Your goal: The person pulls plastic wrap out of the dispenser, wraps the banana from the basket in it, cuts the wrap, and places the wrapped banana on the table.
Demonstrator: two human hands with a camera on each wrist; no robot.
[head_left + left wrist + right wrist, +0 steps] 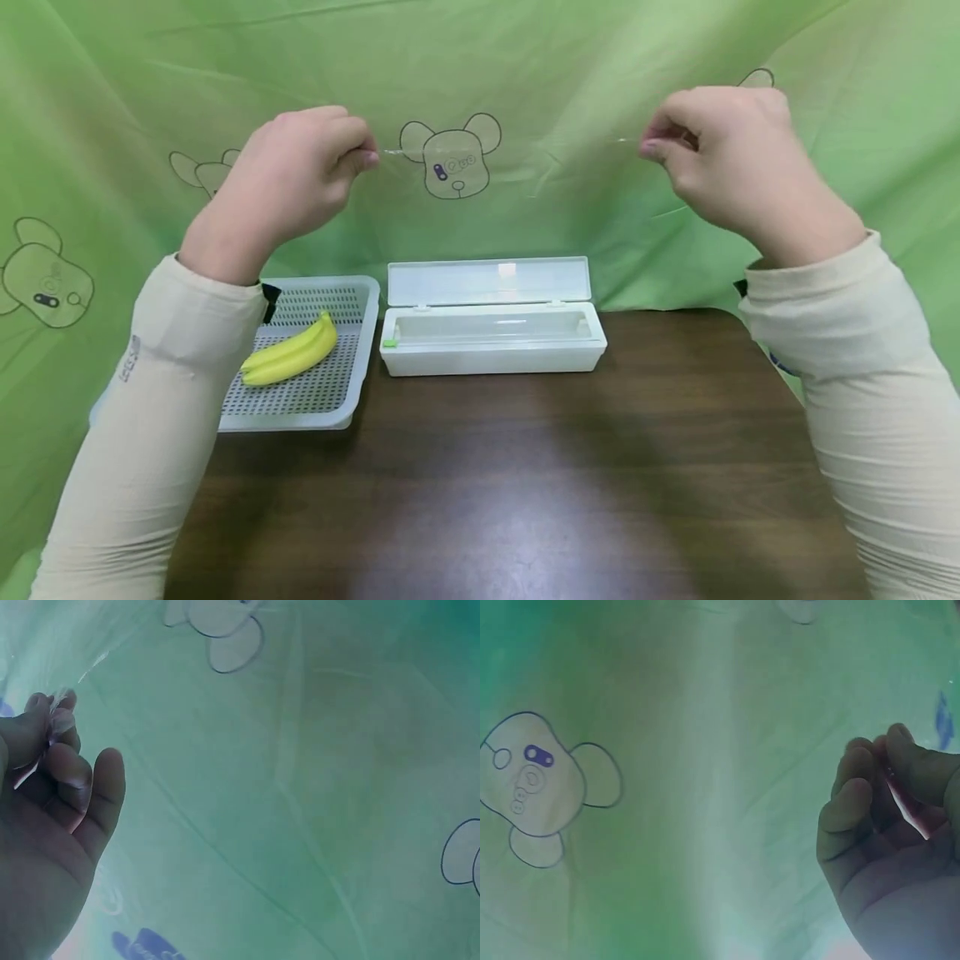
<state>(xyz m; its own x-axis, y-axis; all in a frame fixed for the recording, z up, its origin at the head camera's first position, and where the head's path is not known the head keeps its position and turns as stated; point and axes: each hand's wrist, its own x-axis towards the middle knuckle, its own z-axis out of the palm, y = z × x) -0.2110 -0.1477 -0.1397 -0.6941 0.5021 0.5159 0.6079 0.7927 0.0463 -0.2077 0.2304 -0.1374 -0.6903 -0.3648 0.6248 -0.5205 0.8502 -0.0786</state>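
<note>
Up in front of the green cloth (600, 67), two hands hold a thin, clear sheet (525, 158) stretched between them. The left hand (292, 171) pinches one end, and in the left wrist view some of the film bunches up between its thumb and fingers. The right hand (731, 158) pinches the other end, with its thumb tip pressed to its fingertips. So each grip is together, clamped on the sheet. It is so see-through that I cannot tell where its bottom edge hangs.

Below, at the far side of the brown desk (480, 467), sits a long white box (491, 358). Its lid (480, 283) is up at the back, and a small green piece (389, 343) is at its left end. To the left of the box is a pale basket (367, 333) with holes, and yellow bananas (292, 354) lie in it. The left sleeve (180, 367) hides part of that basket.

I think the step in hand is holding the sheet wide and straight. To my eye, the next move calls for both hands going together, pulled gently apart, so the film does not fold and stick to itself.
</note>
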